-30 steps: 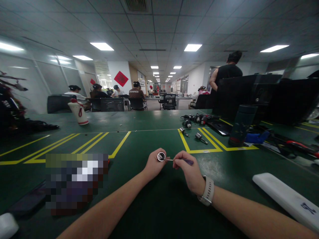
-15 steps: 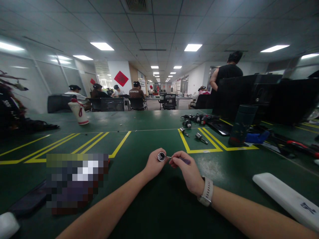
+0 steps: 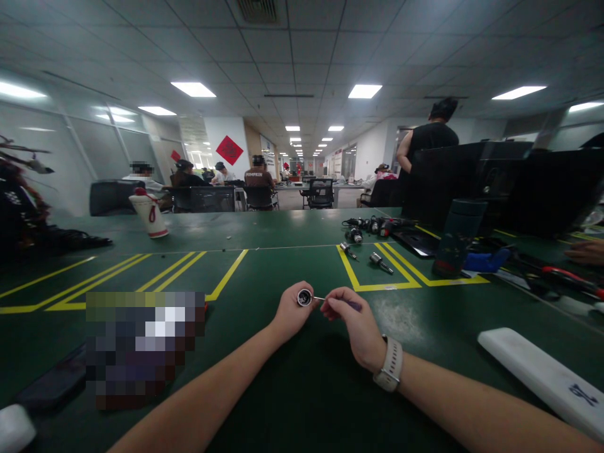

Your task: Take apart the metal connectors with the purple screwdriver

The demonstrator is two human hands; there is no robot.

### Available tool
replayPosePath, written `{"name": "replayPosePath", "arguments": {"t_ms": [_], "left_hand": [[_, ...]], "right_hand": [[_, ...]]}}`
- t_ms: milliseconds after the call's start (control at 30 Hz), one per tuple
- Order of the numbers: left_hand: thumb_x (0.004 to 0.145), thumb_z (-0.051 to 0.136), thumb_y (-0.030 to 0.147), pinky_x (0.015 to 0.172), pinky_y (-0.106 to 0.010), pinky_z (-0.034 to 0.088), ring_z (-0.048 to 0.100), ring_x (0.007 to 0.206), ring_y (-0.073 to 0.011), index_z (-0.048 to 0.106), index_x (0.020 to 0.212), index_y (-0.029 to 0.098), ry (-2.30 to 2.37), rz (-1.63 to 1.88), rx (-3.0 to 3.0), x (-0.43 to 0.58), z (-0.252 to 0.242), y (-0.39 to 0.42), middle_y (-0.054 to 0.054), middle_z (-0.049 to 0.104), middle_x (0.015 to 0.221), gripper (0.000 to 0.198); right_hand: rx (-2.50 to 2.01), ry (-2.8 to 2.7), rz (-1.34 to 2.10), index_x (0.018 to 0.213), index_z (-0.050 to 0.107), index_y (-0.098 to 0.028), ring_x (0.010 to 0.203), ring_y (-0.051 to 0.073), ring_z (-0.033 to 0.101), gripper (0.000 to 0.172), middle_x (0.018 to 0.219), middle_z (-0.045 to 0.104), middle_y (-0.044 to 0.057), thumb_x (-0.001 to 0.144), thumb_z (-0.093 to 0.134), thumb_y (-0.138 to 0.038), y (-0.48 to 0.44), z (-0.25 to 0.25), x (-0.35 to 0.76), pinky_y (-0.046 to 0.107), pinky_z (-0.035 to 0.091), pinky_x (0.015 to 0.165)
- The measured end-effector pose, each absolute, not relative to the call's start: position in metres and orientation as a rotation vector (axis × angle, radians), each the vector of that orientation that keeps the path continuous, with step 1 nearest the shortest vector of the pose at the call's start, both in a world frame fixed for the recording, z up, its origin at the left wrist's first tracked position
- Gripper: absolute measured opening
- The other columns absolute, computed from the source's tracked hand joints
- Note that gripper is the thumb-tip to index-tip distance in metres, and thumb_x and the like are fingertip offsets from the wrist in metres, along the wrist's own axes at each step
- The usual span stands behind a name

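Over the green table (image 3: pixel 292 251), my left hand (image 3: pixel 289 314) is closed round a small metal cylinder (image 3: pixel 304 297), whose round, hollow end faces me. A screwdriver (image 3: pixel 353 305) with a purple handle is held in my right hand (image 3: pixel 349 318), its fingers pinched on it. The thin shaft points left and meets the side of the cylinder; the exact spot of contact is too small to tell. Two similar metal parts with thin ends, one nearer (image 3: pixel 380 262) and one farther (image 3: pixel 348 251), lie by the yellow tape ahead on the right.
Cables and tools (image 3: pixel 372 225) lie at the back right, beside a dark bottle (image 3: pixel 460 239). A white block (image 3: pixel 538 365) is at right, a cup (image 3: pixel 150 214) at back left, a blurred box (image 3: pixel 146 346) at left. Another person's hand (image 3: pixel 585 253) shows at the right edge.
Another person's hand has come into view at the right edge. My hands and the parts they hold have barely moved.
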State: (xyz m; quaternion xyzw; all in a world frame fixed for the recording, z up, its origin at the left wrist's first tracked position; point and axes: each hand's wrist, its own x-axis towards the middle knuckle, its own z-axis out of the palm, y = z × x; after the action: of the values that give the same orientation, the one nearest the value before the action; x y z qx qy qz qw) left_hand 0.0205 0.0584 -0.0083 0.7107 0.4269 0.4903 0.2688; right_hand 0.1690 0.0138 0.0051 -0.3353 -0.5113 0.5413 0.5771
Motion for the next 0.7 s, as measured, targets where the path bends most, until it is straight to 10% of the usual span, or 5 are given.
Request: {"name": "replayPosePath", "arguments": {"t_ms": [700], "left_hand": [[0.065, 0.061, 0.014, 0.057, -0.025, 0.038, 0.049, 0.06, -0.0137, 0.054, 0.063, 0.018, 1.153, 1.214, 2.164, 0.022, -0.003, 0.053, 0.002, 0.053, 0.063, 0.009]], "right_hand": [[-0.927, -1.474, 0.969, 0.056, 0.06, -0.019, 0.06, 0.015, 0.05, 0.012, 0.057, 0.057, -0.003, 0.066, 0.055, -0.014, 0.011, 0.032, 0.177, 0.028, 0.038, 0.059]]}}
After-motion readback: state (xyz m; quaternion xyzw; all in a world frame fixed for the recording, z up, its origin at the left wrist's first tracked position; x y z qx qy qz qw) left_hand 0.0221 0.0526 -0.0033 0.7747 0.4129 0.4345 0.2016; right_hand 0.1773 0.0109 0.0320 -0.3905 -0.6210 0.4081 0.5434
